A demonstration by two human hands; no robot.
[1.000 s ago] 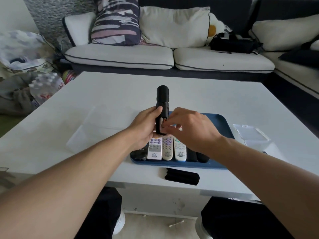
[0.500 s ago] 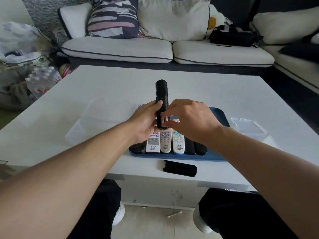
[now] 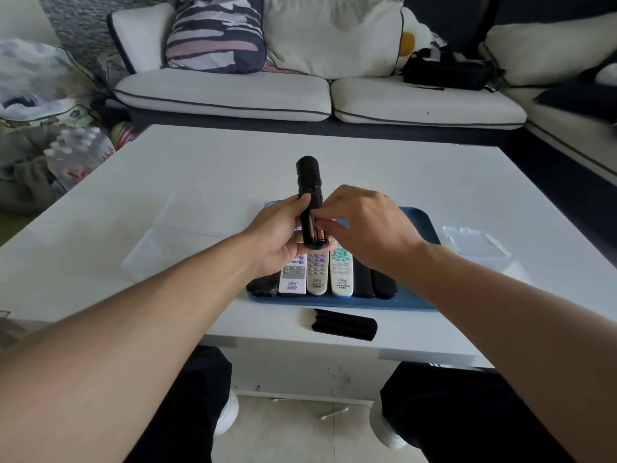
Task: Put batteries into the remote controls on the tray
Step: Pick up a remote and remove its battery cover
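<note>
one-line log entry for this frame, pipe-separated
phase: battery insertion | left hand: holds black remote upright | right hand: fingertips at open battery bay | cover: off, on table | tray: other remotes waiting

Both forearms bare to frame edge, no sleeves visible. Left hand [image 3: 278, 233] and right hand [image 3: 367, 228] bare: no gloves, rings, watch or wristband. Nails short. Black trousers [image 3: 467, 416] on both legs, plain fabric; small pale stripes at right knee top edge. White shoes [image 3: 228, 417] with rounded toes, partly hidden by trouser legs.
</note>
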